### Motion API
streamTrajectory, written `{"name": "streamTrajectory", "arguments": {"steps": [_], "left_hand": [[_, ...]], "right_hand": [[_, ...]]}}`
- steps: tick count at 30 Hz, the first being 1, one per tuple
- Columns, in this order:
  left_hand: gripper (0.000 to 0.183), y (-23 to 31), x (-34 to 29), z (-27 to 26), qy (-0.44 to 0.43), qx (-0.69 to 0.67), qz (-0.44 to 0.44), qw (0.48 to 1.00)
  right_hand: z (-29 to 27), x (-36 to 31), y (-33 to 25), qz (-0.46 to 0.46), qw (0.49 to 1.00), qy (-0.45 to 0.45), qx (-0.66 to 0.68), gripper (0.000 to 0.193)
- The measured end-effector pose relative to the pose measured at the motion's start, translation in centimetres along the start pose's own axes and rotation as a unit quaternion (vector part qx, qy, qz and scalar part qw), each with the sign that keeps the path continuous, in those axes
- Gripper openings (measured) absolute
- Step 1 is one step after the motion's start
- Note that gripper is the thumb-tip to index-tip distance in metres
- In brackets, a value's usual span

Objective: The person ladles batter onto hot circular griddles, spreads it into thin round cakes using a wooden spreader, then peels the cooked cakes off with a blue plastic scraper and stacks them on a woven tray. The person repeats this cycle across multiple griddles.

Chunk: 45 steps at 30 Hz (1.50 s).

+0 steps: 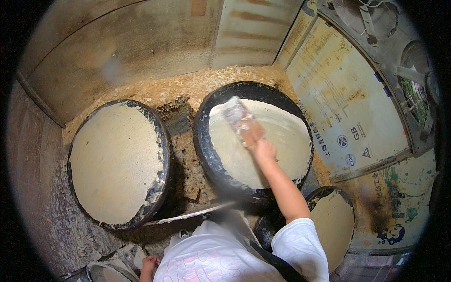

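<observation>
My right hand (264, 151) is closed round the near end of a flat brown scraper (249, 129), its far end smeared with pale batter. Hand and scraper reach over the large round black griddle (230, 88) on the right. A thin, cream-coloured sheet of batter (282, 141) covers most of that griddle, leaving a dark band bare along its far rim. Low at the left, by my shirt, my left hand (148, 266) has its fingers curled. What it holds, if anything, is too small to tell. A bucket (109, 271) with pale contents stands beside it.
Another round black griddle (165, 155), covered by a pale sheet (115, 162), lies to the left. At the lower right is a smaller pan (348, 197) with a similar layer. Pale flakes (188, 84) line the back wall; two fans (416, 89) hang upper right.
</observation>
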<state>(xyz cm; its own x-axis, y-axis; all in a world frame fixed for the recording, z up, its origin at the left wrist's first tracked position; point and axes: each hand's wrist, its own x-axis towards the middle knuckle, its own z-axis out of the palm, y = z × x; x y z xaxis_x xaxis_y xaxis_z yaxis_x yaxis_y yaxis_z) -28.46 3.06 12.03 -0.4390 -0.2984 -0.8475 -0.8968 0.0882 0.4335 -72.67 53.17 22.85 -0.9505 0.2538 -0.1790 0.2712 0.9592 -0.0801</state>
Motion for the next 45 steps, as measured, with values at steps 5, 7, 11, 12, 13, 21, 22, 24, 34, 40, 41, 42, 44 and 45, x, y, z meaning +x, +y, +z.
{"name": "streamTrajectory", "arguments": {"steps": [5, 7, 11, 12, 13, 21, 22, 24, 34, 40, 41, 42, 44, 45], "left_hand": [[0.016, 0.1, -1.9, -0.3, 0.029, 0.046, 0.005, 0.999], [0.016, 0.3, -2.0, -0.4, 0.051, 0.077, -0.016, 0.996], [0.015, 0.6, -1.1, -0.2, 0.017, 0.041, -0.020, 0.999], [0.015, 0.8, -0.7, -0.1, 0.017, 0.039, -0.022, 0.999], [0.015, 0.9, -0.5, 0.0, 0.015, 0.035, -0.023, 0.999], [0.017, 2.5, -0.6, 0.7, 0.024, -0.015, -0.037, 0.999], [0.017, 2.6, -0.7, 0.8, 0.029, -0.027, -0.044, 0.998], [0.017, 2.4, -0.8, 1.0, 0.037, -0.050, -0.058, 0.996], [0.014, 0.6, -0.6, 0.7, 0.013, 0.018, -0.027, 0.999], [0.014, 0.7, -0.3, 1.2, 0.014, 0.012, -0.028, 0.999], [0.014, 0.7, -0.1, 1.3, 0.015, 0.009, -0.028, 0.999], [0.013, 0.5, 0.1, 1.3, 0.015, 0.005, -0.028, 0.999], [0.013, -0.2, 0.8, 1.4, 0.016, -0.008, -0.028, 0.999], [0.013, -0.6, 1.3, 1.3, 0.017, -0.014, -0.029, 0.999]], "right_hand": [[0.1, 3.4, 13.9, 0.151, 0.977, 0.121, 0.093, 0.059], [0.0, 3.4, 18.2, 0.224, 0.936, 0.149, 0.227, 0.061], [-0.8, 3.4, 19.7, 0.327, 0.788, 0.053, 0.520, 0.057], [-0.9, 3.6, 18.1, 0.317, 0.750, 0.031, 0.580, 0.057], [-1.0, 3.9, 16.0, 0.304, 0.709, 0.008, 0.637, 0.056], [-2.0, 1.2, -1.7, 0.027, 0.926, -0.100, 0.364, 0.066], [-1.8, 0.8, -2.9, 0.001, 0.976, -0.064, 0.207, 0.068], [-1.0, 0.3, -3.8, -0.058, 0.994, -0.028, 0.084, 0.056], [-1.4, 5.3, 15.1, 0.153, 0.943, 0.205, 0.213, 0.051], [-0.1, 8.5, 18.1, 0.280, 0.771, 0.045, 0.571, 0.064], [-0.4, 8.9, 16.6, 0.289, 0.742, -0.010, 0.604, 0.070], [-0.6, 8.9, 14.5, 0.252, 0.732, -0.046, 0.631, 0.069], [-1.4, 7.9, 9.4, 0.226, 0.762, -0.085, 0.601, 0.069], [-1.6, 7.1, 6.8, 0.236, 0.801, -0.088, 0.543, 0.069]]}}
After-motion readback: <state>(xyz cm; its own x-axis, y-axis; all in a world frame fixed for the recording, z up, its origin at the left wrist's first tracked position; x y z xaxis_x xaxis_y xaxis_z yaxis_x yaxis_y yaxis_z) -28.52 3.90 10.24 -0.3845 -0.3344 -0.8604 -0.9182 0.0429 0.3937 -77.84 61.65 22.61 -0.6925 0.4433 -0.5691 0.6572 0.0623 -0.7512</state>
